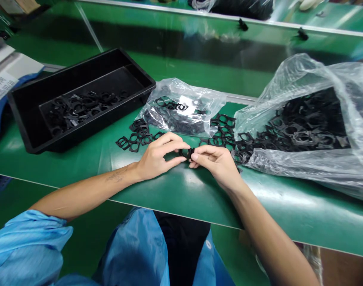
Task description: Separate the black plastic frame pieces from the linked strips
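Between my two hands, just above the green table, is a small black ring-shaped plastic part (185, 153). My left hand (160, 155) pinches its left side between thumb and fingers. On the part's right side, the thumb and fingertips of my right hand (214, 161) are closed; whether they hold a second piece there is too small to make out. Loose black ring parts (134, 137) lie on the table beyond my left hand. More black ring parts (221, 133) are heaped beyond my right hand, running toward a large clear bag (306, 75).
A black tray (29, 139) holding a pile of similar parts stands at the left. A smaller clear bag (196, 97) with parts inside lies in the middle. The large bag at right spills black parts. A white and blue machine (11, 75) sits at the far left.
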`<move>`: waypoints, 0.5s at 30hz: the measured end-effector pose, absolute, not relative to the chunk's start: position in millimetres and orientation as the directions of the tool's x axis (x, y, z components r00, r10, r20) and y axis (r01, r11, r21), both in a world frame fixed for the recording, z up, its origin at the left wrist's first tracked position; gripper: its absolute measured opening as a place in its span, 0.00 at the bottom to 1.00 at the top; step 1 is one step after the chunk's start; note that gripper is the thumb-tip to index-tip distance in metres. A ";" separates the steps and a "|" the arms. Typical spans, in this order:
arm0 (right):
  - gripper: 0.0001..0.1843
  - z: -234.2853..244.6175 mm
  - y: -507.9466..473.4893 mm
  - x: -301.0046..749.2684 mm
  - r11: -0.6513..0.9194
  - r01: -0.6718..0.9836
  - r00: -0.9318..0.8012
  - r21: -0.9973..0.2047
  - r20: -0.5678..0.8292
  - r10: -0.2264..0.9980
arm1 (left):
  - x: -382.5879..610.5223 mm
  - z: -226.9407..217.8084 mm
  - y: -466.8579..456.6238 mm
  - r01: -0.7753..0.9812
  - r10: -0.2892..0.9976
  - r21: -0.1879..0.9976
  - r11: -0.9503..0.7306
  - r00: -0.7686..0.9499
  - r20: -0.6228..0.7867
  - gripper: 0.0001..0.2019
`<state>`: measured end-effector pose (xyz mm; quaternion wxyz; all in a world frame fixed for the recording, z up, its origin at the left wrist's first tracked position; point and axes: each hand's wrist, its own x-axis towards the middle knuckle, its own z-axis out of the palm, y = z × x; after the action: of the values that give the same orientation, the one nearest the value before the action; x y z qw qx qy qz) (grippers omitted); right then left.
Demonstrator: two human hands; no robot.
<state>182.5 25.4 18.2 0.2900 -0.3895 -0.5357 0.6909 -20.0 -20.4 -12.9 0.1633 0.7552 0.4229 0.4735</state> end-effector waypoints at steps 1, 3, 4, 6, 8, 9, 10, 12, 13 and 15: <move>0.22 18.7 25.4 182.5 -0.262 0.016 -0.531 -0.965 -0.230 0.816 | -19.8 -12.9 -20.4 0.479 0.793 0.649 -0.591 0.196 0.577 0.11; 0.22 19.4 25.5 182.5 -0.269 0.012 -0.534 -0.963 -0.234 0.813 | -19.7 -12.9 -20.5 0.479 0.795 0.651 -0.588 0.197 0.573 0.11; 0.22 19.5 25.6 182.5 -0.271 0.011 -0.534 -0.962 -0.235 0.812 | -19.7 -12.9 -20.6 0.482 0.796 0.651 -0.587 0.197 0.572 0.11; 0.22 19.5 25.6 182.5 -0.278 0.011 -0.533 -0.961 -0.241 0.811 | -19.7 -12.8 -20.7 0.487 0.797 0.649 -0.585 0.199 0.570 0.11; 0.22 19.3 25.6 182.4 -0.286 0.011 -0.532 -0.958 -0.247 0.810 | -19.7 -12.7 -20.6 0.486 0.795 0.646 -0.589 0.204 0.571 0.11; 0.22 19.4 25.7 182.4 -0.288 0.011 -0.534 -0.958 -0.249 0.808 | -19.7 -12.7 -20.5 0.485 0.793 0.644 -0.592 0.208 0.573 0.11; 0.22 19.6 25.7 182.3 -0.288 0.012 -0.535 -0.958 -0.249 0.807 | -19.6 -12.6 -20.3 0.484 0.792 0.642 -0.594 0.211 0.573 0.12; 0.23 20.1 25.8 182.3 -0.283 0.017 -0.537 -0.959 -0.248 0.807 | -19.5 -12.5 -19.9 0.484 0.791 0.640 -0.596 0.217 0.572 0.12; 0.23 20.4 25.9 182.3 -0.281 0.022 -0.539 -0.960 -0.248 0.805 | -19.4 -12.5 -19.7 0.486 0.792 0.640 -0.596 0.219 0.570 0.12; 0.24 20.7 26.2 182.4 -0.273 0.031 -0.539 -0.962 -0.246 0.806 | -19.4 -12.6 -19.5 0.491 0.794 0.638 -0.593 0.221 0.567 0.12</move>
<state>182.4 26.2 20.7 0.2785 -0.3911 -0.5348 0.6953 -19.4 -19.5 -12.6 0.1639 0.7639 0.4204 0.4613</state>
